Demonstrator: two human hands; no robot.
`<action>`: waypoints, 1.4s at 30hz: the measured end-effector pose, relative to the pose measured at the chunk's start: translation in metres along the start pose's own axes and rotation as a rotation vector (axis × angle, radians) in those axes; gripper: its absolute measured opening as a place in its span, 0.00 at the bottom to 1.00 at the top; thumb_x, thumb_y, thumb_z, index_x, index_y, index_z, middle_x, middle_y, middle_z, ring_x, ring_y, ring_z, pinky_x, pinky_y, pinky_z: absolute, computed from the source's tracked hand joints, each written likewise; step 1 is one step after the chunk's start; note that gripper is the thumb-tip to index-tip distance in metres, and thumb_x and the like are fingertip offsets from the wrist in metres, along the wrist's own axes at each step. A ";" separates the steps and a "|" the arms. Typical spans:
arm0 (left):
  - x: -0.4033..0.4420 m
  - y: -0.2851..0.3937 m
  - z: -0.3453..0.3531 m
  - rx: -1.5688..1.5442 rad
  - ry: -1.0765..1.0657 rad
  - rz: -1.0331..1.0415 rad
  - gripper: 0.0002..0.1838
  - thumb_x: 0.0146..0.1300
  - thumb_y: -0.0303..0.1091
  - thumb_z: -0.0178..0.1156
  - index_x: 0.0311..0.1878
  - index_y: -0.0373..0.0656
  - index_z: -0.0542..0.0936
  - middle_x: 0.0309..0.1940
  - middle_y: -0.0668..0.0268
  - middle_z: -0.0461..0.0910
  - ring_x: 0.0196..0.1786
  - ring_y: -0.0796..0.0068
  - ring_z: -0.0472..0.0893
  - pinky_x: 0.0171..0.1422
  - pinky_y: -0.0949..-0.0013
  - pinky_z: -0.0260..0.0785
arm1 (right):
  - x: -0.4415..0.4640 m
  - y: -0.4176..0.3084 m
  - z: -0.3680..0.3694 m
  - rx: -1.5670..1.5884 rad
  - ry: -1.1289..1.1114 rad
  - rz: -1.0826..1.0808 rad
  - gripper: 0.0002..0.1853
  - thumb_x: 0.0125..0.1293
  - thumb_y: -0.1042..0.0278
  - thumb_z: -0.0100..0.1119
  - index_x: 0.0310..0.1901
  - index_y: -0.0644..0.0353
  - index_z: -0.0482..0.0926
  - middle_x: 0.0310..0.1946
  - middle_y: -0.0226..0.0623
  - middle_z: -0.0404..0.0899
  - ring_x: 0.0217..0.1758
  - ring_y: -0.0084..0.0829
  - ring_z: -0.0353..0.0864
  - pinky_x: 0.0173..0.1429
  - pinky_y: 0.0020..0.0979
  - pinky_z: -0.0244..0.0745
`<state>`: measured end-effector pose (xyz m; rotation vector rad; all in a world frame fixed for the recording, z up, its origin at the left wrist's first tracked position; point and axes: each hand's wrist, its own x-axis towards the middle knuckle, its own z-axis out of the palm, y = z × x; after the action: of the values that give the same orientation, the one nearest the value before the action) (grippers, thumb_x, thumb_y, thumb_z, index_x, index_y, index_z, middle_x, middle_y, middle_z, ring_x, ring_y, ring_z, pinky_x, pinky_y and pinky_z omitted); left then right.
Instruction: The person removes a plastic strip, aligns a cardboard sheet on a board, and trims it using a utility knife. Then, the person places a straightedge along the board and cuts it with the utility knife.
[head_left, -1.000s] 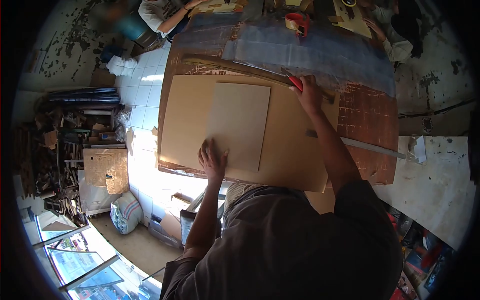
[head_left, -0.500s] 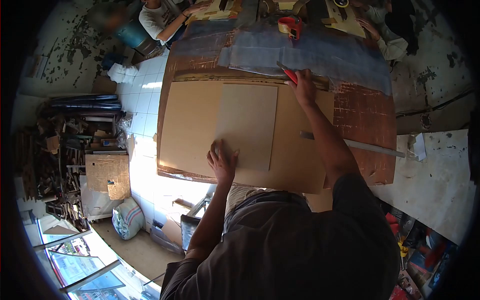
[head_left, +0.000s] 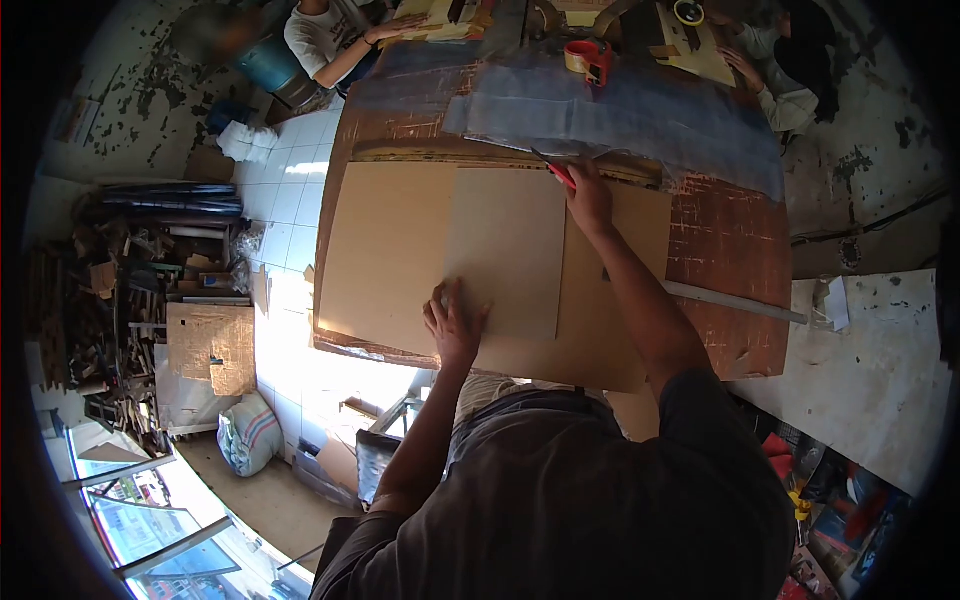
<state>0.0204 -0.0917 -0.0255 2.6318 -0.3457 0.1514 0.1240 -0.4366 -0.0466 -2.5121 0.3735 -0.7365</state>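
A greyish rectangular board [head_left: 510,240] lies on a larger brown cardboard sheet [head_left: 390,240] on the worktable. My left hand [head_left: 455,322] presses on the lower left part of the grey board, fingers spread. At the board's top right corner, my right hand [head_left: 588,192] is closed round a red-handled cutter [head_left: 562,175], its blade pointing up and left. Behind the sheet's far edge runs a long wooden strip [head_left: 480,154]. A metal ruler [head_left: 735,300] lies to the right, partly hidden by my right forearm.
A red tape dispenser [head_left: 590,62] stands on a translucent plastic sheet [head_left: 640,125] at the back. Beyond it are two people, one at the back left [head_left: 330,40] and one at the back right [head_left: 790,75]. Scrap wood [head_left: 110,300] is piled at the left; a white-topped table [head_left: 870,370] is at the right.
The grey board and my left hand have shifted right over the brown sheet. My right hand with the cutter has come left and slightly down to the board's corner. The wooden strip has straightened.
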 end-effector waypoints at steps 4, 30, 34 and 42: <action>0.024 -0.019 0.005 -0.020 0.010 0.071 0.36 0.64 0.54 0.70 0.72 0.55 0.71 0.68 0.54 0.67 0.68 0.44 0.66 0.73 0.40 0.58 | -0.001 -0.014 0.003 -0.088 0.014 0.020 0.16 0.63 0.66 0.70 0.52 0.52 0.80 0.54 0.39 0.77 0.49 0.49 0.84 0.49 0.47 0.82; 0.270 -0.018 0.063 0.020 -0.223 0.290 0.24 0.72 0.55 0.59 0.67 0.59 0.74 0.59 0.59 0.72 0.64 0.52 0.70 0.67 0.45 0.61 | -0.002 -0.026 0.016 -0.275 -0.053 0.183 0.20 0.61 0.64 0.72 0.54 0.54 0.79 0.46 0.39 0.78 0.49 0.47 0.81 0.51 0.48 0.78; 0.271 -0.017 0.067 -0.029 -0.185 0.266 0.21 0.72 0.53 0.61 0.64 0.59 0.76 0.58 0.59 0.73 0.63 0.52 0.71 0.66 0.45 0.62 | -0.001 -0.028 0.014 -0.235 -0.043 0.203 0.19 0.61 0.64 0.72 0.52 0.54 0.78 0.46 0.38 0.79 0.48 0.47 0.81 0.49 0.48 0.77; 0.270 -0.016 0.074 -0.002 -0.120 0.237 0.19 0.72 0.53 0.61 0.61 0.61 0.76 0.56 0.62 0.73 0.60 0.55 0.73 0.64 0.46 0.64 | 0.001 -0.030 0.014 -0.212 -0.008 0.233 0.17 0.62 0.64 0.72 0.49 0.56 0.77 0.42 0.39 0.79 0.45 0.48 0.82 0.47 0.49 0.76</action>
<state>0.2882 -0.1716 -0.0525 2.5966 -0.6983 0.0696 0.1360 -0.4068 -0.0404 -2.6048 0.7628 -0.6226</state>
